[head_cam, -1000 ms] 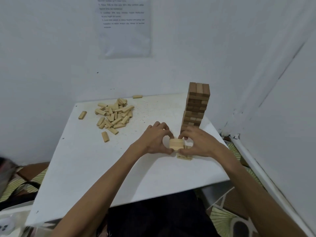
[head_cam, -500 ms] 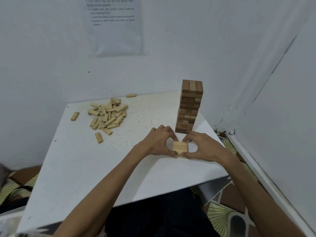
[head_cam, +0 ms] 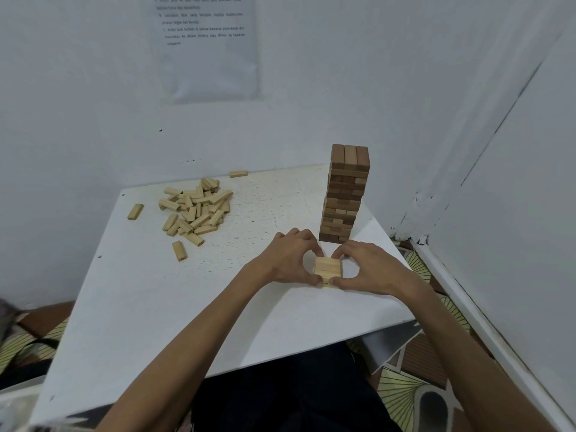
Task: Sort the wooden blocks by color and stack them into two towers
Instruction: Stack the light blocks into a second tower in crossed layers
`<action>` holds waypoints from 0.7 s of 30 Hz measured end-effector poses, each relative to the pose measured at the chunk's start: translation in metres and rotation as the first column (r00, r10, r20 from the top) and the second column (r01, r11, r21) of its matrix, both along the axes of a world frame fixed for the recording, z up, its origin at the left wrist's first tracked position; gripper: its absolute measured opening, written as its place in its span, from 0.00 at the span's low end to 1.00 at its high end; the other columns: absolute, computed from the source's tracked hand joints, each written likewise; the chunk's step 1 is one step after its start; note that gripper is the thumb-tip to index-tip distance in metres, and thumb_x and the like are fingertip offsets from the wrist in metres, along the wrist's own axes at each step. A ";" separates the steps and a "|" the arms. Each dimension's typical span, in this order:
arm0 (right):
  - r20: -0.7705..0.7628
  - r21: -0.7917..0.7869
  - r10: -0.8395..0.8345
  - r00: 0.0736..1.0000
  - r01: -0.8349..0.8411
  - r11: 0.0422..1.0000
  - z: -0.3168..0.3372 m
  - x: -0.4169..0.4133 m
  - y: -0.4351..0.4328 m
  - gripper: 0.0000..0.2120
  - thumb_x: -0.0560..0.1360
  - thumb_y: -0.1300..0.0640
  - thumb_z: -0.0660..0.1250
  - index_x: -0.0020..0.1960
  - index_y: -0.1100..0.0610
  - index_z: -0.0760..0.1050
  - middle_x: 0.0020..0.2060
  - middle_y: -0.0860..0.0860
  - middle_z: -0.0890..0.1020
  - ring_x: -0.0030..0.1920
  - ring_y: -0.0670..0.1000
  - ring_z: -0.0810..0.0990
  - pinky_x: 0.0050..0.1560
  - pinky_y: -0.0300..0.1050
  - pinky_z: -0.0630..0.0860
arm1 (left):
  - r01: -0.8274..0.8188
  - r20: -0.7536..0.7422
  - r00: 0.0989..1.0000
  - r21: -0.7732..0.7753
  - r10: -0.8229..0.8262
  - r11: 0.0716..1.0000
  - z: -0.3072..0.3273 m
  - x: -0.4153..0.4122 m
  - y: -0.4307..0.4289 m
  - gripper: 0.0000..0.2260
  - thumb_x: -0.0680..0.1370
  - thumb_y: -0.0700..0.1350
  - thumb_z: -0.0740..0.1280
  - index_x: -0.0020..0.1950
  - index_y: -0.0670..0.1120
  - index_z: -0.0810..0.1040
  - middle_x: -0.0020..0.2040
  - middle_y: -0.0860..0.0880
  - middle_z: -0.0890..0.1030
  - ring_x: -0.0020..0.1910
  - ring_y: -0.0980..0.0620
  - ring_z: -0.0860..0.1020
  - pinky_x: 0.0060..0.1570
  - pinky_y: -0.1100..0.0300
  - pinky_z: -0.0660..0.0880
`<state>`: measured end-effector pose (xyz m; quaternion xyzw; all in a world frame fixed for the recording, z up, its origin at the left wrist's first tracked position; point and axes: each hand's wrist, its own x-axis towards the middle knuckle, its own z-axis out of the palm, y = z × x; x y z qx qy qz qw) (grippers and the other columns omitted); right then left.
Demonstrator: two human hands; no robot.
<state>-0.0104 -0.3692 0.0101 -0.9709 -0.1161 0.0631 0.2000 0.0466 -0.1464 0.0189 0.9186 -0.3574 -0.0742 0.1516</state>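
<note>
1. Item in hand: low stack of pale wooden blocks (head_cam: 328, 266), toward the near right corner of the white worktop (head_cam: 156, 307). It sits just in front of the tall tower of darker brown wooden blocks (head_cam: 344, 194) and apart from it. The top layer shows three blocks side by side, and a lower layer shows at the near edge.
2. Left hand (head_cam: 285, 258): fingers curled round the stack's left side, thumb at its near edge.
3. Right hand (head_cam: 369, 266): curled likewise round the right side. Both hands are clamped on the stack, with the thumbs nearly meeting.
4. Step, as judged: squaring the first layers of the pale tower.
5. Method: press evenly from both sides until the upper layer sits flush over the lower. Use light pressure and do not lift.
6. Caution: the right hand's fingers lie near the dark tower's foot. Let go by opening outward and drawing toward the near edge.
7. Supply: loose heap of pale wooden blocks (head_cam: 196, 207) toward the far left corner, well apart. Most of the pale tower appears unbuilt.
</note>
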 end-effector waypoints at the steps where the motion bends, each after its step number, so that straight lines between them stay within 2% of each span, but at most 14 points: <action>1: -0.002 0.000 -0.001 1.000 0.001 1.000 0.000 0.000 0.000 0.23 0.70 0.37 0.75 0.60 0.43 0.74 0.58 0.39 0.78 0.59 0.44 0.74 0.58 0.43 0.72 | 0.001 -0.002 1.000 0.000 -0.001 1.000 0.000 0.000 0.000 0.24 0.68 0.63 0.76 0.60 0.55 0.79 0.63 0.54 0.75 0.61 0.53 0.70 0.58 0.54 0.65; 9: -0.020 -0.004 -0.005 1.000 0.005 1.000 0.004 -0.003 0.003 0.23 0.71 0.39 0.75 0.62 0.45 0.74 0.59 0.39 0.77 0.59 0.42 0.72 0.56 0.39 0.69 | -0.013 -0.053 0.999 -0.023 0.011 1.000 -0.003 0.000 0.001 0.23 0.69 0.61 0.76 0.61 0.55 0.79 0.63 0.55 0.75 0.61 0.54 0.70 0.60 0.51 0.67; 15: -0.022 0.009 -0.003 1.000 0.003 1.000 0.003 -0.005 0.003 0.23 0.72 0.39 0.74 0.62 0.44 0.73 0.58 0.39 0.76 0.59 0.42 0.71 0.58 0.40 0.71 | -0.011 -0.072 0.997 -0.037 0.008 0.999 -0.007 0.000 0.002 0.23 0.69 0.62 0.76 0.59 0.55 0.78 0.63 0.56 0.76 0.60 0.55 0.71 0.61 0.50 0.68; 21: 0.001 0.055 0.007 1.000 -0.007 0.998 0.000 -0.005 0.001 0.22 0.70 0.37 0.74 0.59 0.43 0.74 0.47 0.38 0.74 0.52 0.39 0.71 0.51 0.41 0.73 | -0.019 -0.102 0.995 -0.068 0.012 0.998 -0.012 0.003 0.003 0.23 0.68 0.62 0.77 0.59 0.57 0.78 0.60 0.57 0.76 0.57 0.56 0.70 0.59 0.51 0.69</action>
